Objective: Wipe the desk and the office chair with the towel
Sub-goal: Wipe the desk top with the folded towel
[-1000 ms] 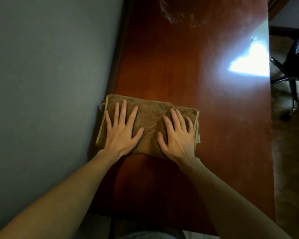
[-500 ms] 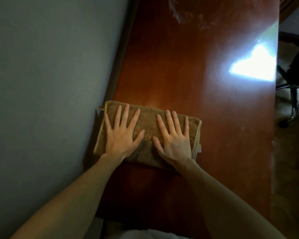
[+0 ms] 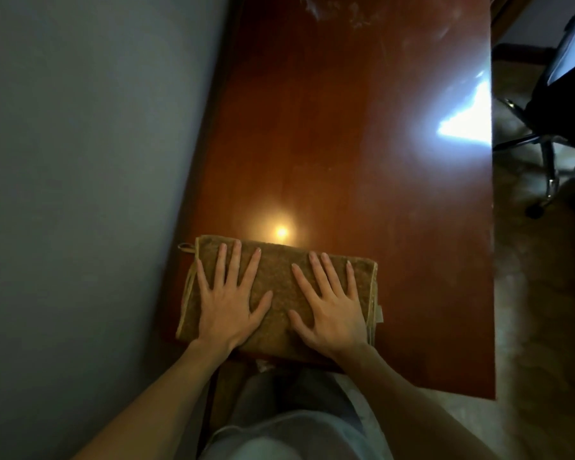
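Note:
A folded brown towel [image 3: 277, 287] lies flat on the reddish wooden desk [image 3: 362, 161], close to the desk's near edge and its left side. My left hand [image 3: 228, 300] presses on the towel's left half with fingers spread straight. My right hand [image 3: 329, 302] presses on the right half the same way. The black office chair [image 3: 558, 94] stands on the floor past the desk's right edge, only partly in view.
A grey wall [image 3: 80, 194] runs along the desk's left side. Pale dusty smears [image 3: 346, 14] mark the far end of the desk. Bright light glare [image 3: 465, 121] sits near the right edge. The chair's chrome legs [image 3: 545, 161] spread over the floor.
Both hands have slid the towel toward me along the desk, up to its near edge. The hands stay flat on it.

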A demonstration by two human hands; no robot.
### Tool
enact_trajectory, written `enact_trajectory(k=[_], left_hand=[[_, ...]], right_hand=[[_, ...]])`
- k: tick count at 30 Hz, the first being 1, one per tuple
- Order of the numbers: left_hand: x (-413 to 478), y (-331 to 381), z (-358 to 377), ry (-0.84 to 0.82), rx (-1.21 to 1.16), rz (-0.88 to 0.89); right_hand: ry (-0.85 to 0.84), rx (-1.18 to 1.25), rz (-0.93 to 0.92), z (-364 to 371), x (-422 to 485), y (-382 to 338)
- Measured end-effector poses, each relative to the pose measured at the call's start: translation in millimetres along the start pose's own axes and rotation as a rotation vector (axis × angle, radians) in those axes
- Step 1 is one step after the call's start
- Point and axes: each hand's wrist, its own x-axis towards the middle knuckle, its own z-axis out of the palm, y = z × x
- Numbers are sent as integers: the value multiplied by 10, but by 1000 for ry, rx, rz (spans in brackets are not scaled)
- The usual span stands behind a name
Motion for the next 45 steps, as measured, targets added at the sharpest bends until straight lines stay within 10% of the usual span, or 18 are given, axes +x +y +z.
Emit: enact_trajectory(k=[18,45], left_hand=[[-180,1048,303,54,-1,102],[3140,1487,-324,151,37,51]], right_hand=[[-24,-6,94,-170,-886,883],[76,-66,36,-1072,1889,2785]])
